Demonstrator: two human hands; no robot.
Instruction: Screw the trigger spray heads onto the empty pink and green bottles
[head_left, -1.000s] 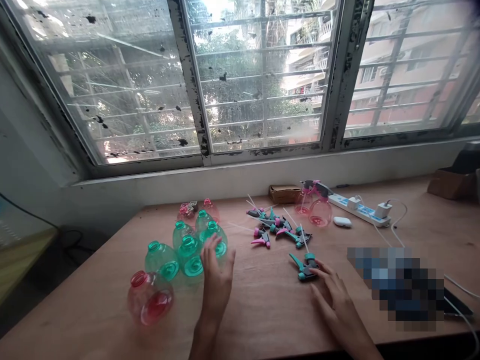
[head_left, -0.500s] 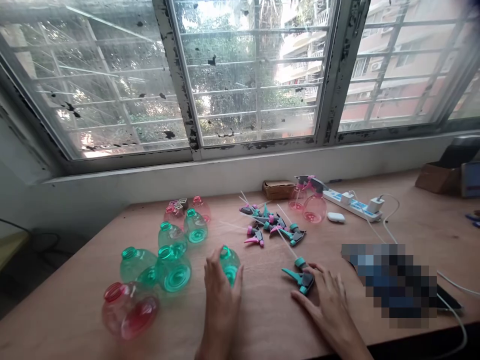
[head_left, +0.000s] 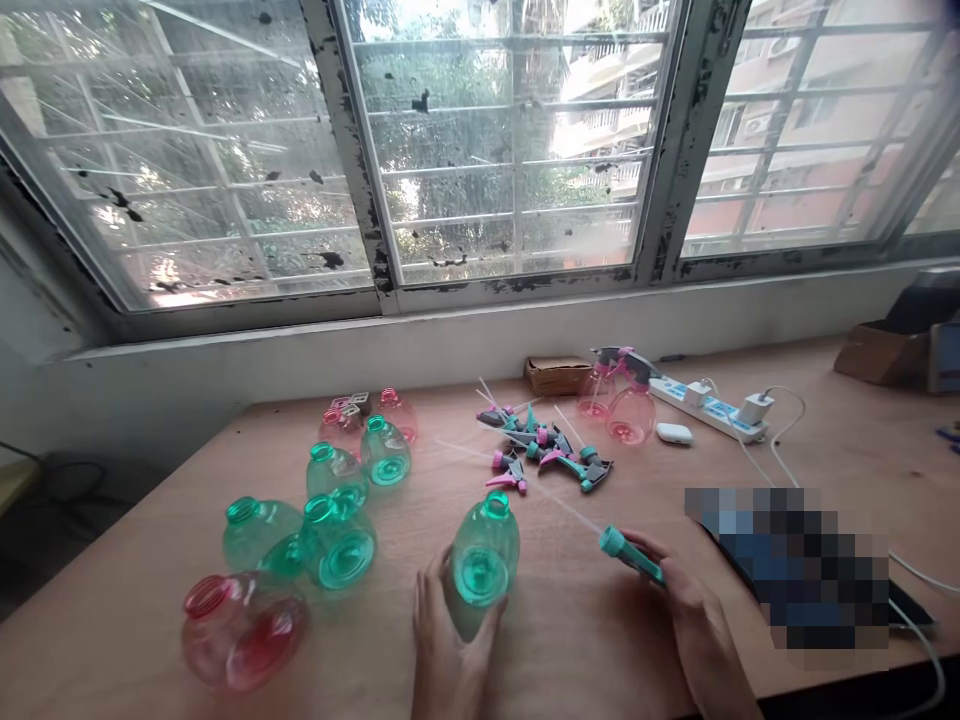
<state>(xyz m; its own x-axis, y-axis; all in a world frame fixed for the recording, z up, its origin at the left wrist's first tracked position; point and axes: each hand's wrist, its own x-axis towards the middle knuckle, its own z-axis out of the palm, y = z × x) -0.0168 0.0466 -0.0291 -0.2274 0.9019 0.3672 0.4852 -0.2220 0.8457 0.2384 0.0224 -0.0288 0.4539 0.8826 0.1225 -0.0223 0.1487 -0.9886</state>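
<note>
My left hand [head_left: 456, 625] is wrapped round the lower part of a clear green bottle [head_left: 487, 530], thumb at its right and fingers at its left. The bottle is open at the neck and leans slightly. In my right hand [head_left: 694, 600] is a teal-collared trigger spray head [head_left: 628, 555], its thin dip tube pointing up and left toward the bottle's neck, apart from it. Beyond the hands lies a pile of grey, pink and teal spray heads [head_left: 536, 435]. Left of my left hand are several capless bottles, among them a green bottle [head_left: 339, 545] and a red bottle [head_left: 244, 630].
Two pink bottles with spray heads fitted [head_left: 630, 412] stand at the back, near a cardboard box [head_left: 559, 376]. A power strip [head_left: 709, 408], a white earbud case [head_left: 674, 434] and a pixelated dark device [head_left: 802, 570] with cables lie to the right. A window wall bounds the table's far side.
My left hand has brought the green bottle right and nearer, its grip now low on the body. My right hand has lifted the spray head off the table and turned it.
</note>
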